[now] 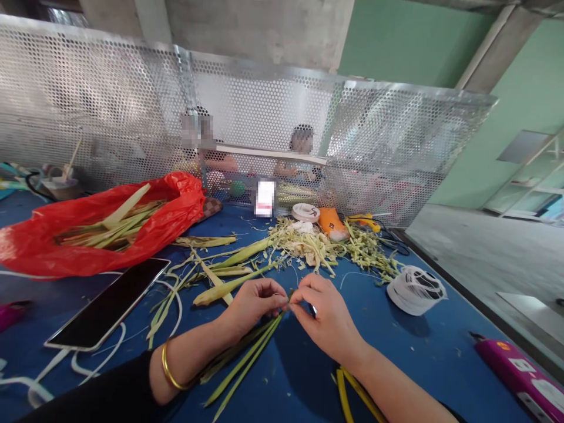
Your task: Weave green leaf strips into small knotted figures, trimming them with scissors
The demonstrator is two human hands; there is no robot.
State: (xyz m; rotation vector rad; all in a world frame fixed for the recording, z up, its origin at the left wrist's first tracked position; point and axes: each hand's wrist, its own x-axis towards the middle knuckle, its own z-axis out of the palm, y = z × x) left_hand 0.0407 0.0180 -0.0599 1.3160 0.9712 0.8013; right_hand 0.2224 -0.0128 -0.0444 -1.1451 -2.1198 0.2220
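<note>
A small bundle of long green leaf strips (pixel 259 346) lies slantwise over the blue table, its tip raised between my hands. My left hand (pixel 255 304), with a gold bangle (pixel 165 367) on the wrist, pinches the bundle close to that tip. Right beside it, the thumb and fingers of my right hand (pixel 325 314) are pinched together at the end of the strips. A fine pale thread shows just above my fingertips. Pale yellow-green leaves (pixel 220 289) lie beyond my left hand. Yellow handles (pixel 342 396) of a tool show partly beneath my right forearm.
Left are a red plastic bag (pixel 185 200) of leaves, a dark-screened tablet (pixel 108 305) and white cables. Shredded leaves (pixel 308 247), a tape roll (pixel 305 212) and a lit phone (pixel 265 198) stand ahead. A white spool (pixel 412 296) and purple device (pixel 511 370) are right. People sit behind perforated panels.
</note>
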